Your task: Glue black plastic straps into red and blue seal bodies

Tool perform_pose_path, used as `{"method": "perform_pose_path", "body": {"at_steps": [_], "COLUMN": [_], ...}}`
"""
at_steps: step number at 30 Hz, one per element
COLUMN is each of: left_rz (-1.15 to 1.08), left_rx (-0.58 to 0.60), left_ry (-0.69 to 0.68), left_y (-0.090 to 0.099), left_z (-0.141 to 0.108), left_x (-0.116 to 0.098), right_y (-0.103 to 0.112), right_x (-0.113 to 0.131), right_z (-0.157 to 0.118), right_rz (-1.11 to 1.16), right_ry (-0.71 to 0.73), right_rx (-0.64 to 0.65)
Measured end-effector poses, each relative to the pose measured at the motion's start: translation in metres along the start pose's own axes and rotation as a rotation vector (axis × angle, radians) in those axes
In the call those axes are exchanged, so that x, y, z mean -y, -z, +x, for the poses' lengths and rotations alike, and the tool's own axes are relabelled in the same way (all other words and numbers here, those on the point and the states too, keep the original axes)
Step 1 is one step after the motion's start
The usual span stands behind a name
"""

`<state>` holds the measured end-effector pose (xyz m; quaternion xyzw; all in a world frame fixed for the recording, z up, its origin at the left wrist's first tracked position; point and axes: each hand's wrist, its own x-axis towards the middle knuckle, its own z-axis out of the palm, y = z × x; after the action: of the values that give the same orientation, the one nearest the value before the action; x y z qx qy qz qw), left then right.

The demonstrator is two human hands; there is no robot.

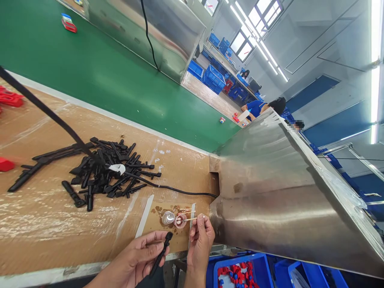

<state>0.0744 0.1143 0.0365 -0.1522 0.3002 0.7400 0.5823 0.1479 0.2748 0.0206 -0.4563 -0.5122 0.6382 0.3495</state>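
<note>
My left hand (141, 254) is closed around a black stick-shaped plastic part (161, 256), held tilted above the table's front edge. In my right hand (201, 238), thumb and fingers pinch a thin wooden stick (191, 219). Its far end reaches into a small clear cup (180, 226) with reddish liquid; the tip is too small to make out. Another small round clear container (167, 218) stands beside that cup. More thin sticks (187, 210) lie just behind, on a stained cardboard piece (177, 239). Farther left lies a heap of similar black parts (111, 170).
A black cable (177, 189) crosses the cardboard-covered table (99, 224). On the right rises a metal panel (270, 200). Beyond the table runs a green belt (114, 88) with a toy car (69, 23). A blue bin (261, 266) stands below. Another person (259, 108) sits farther back.
</note>
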Motion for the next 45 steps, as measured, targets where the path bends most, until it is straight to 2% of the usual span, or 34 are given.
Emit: {"method": "perform_pose_path", "body": {"at_steps": [10, 18, 28, 32, 36, 40, 45], "left_rz": [-0.031, -0.009, -0.017, 0.0, 0.035, 0.072, 0.067], "left_rx": [-0.018, 0.004, 0.023, 0.024, 0.041, 0.032, 0.051], "left_ry": [0.051, 0.049, 0.063, 0.054, 0.027, 0.026, 0.003], "left_y": [0.007, 0.014, 0.008, 0.01, 0.011, 0.011, 0.009], "left_z": [0.014, 0.019, 0.014, 0.013, 0.014, 0.015, 0.015], "left_x": [0.014, 0.016, 0.011, 0.012, 0.014, 0.015, 0.012], "right_y": [0.002, 0.007, 0.016, 0.014, 0.014, 0.012, 0.011], "right_x": [0.009, 0.013, -0.005, 0.008, 0.029, 0.046, 0.058], "right_z": [-0.01, -0.025, -0.024, -0.032, -0.041, -0.042, -0.041], "right_rz": [0.024, -0.12, -0.274, -0.437, -0.678, -0.764, -0.858], "right_ry": [0.045, 0.125, 0.26, 0.423, 0.708, 0.94, 1.029], "right_rx": [0.018, 0.092, 0.128, 0.176, 0.265, 0.399, 0.494]}}
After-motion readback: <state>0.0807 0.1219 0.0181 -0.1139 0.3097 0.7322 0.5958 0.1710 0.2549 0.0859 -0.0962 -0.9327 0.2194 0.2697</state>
